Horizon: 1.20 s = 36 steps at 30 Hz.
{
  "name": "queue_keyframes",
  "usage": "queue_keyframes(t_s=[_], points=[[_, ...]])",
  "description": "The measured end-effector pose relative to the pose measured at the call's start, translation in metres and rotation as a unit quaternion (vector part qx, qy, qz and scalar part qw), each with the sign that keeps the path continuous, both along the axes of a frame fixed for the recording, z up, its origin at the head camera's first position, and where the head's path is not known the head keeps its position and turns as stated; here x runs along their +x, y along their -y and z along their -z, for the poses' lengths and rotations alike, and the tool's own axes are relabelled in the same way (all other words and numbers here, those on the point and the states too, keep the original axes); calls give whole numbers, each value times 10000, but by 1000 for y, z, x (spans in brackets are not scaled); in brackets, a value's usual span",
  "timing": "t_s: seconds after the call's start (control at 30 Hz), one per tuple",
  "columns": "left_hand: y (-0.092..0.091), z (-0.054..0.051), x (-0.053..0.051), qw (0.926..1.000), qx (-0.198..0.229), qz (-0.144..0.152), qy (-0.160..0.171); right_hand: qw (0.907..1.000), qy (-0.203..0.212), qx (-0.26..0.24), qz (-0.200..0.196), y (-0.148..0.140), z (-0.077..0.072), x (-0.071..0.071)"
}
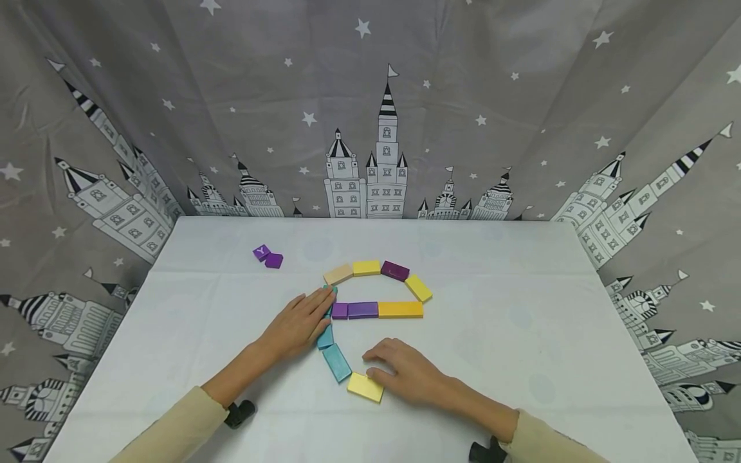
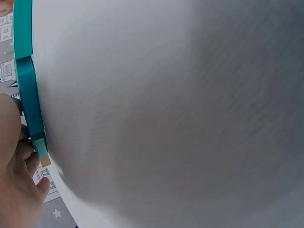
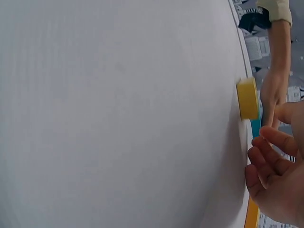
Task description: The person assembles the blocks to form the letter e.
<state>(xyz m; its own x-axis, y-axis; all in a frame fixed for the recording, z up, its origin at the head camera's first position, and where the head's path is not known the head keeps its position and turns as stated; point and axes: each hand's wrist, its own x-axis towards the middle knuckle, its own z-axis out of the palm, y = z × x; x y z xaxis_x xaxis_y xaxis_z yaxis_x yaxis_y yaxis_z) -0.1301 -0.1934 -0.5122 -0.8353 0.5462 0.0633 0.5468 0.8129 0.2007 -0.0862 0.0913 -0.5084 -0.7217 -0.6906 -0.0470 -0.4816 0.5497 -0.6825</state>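
My left hand (image 1: 301, 318) rests over the left side of a curved outline of blocks. Its fairly straight fingers touch the teal blocks (image 2: 29, 95) and partly cover them in the head view. Below them a light blue block (image 1: 337, 363) slants down to a pale yellow block (image 1: 366, 388). My right hand (image 1: 408, 373) is beside that yellow block, with its fingers loosely bent and nothing between them. Its thumb is close to the block's upper edge; whether they touch, I cannot tell. In the right wrist view the yellow block (image 3: 247, 99) stands apart from the fingertips.
Tan (image 1: 338, 274), yellow (image 1: 366, 267) and dark purple (image 1: 395, 271) blocks arch above, ending in another yellow block (image 1: 419, 288). Two purple blocks (image 1: 363, 310) and an orange block (image 1: 401, 310) form a bar. Small purple pieces (image 1: 274, 260) lie back left on the white table (image 1: 521, 386).
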Motion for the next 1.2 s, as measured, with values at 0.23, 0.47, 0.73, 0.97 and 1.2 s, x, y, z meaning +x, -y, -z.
queue_keyframes(t_s=[0.23,0.47,0.73,0.97,1.2], points=[[0,0,-1,10000,0,58,-39,9963,-595,-463,405,-16,-5,-13],[0,0,0,10000,5,61,-31,9845,-1450,-426,889,-38,-4,-37],[1,0,0,10000,-19,58,-1,9754,-2033,146,844,-65,1,-71],[0,-1,0,10000,-47,74,-31,9829,-1566,795,559,-77,8,-88],[0,-4,0,10000,-55,53,2,9797,-1567,1192,366,-80,8,-95]])
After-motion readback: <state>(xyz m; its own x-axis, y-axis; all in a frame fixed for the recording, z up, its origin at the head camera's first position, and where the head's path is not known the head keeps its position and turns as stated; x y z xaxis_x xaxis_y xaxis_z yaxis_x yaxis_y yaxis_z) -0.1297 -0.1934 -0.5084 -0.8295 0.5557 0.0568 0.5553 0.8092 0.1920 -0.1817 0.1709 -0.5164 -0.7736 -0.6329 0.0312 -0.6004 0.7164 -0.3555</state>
